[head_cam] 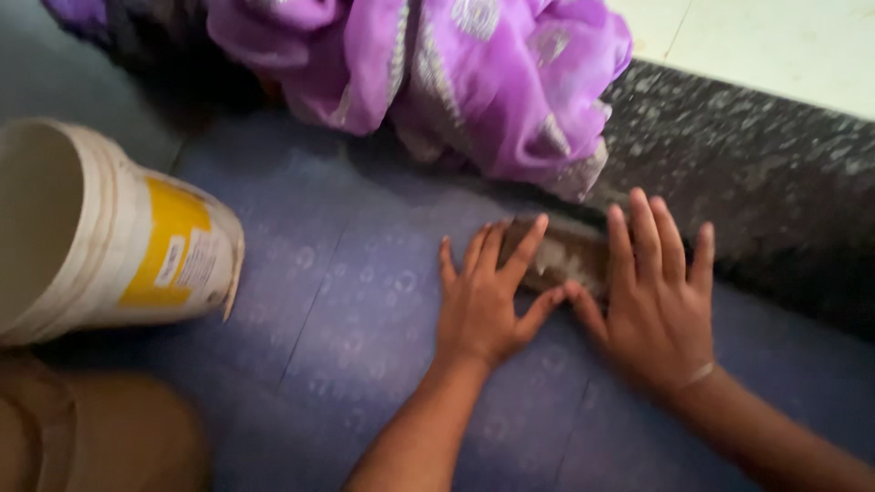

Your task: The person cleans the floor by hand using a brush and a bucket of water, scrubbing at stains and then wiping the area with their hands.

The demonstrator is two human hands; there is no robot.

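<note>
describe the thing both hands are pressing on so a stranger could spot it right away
Start at the heap of purple cloth at the top, then drop to the blue patterned floor below it, beside the dark speckled stone ledge. There a small brownish-grey block lies under the fingers of the left hand and right hand. It alone is dull, flat and whitish-smeared.

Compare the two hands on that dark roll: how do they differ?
The left hand lies fingers together over the dark roll's near end; the right hand spreads wider across it. Only the right hand's wrist carries a thin band. Both lie flat, palms down.
</note>
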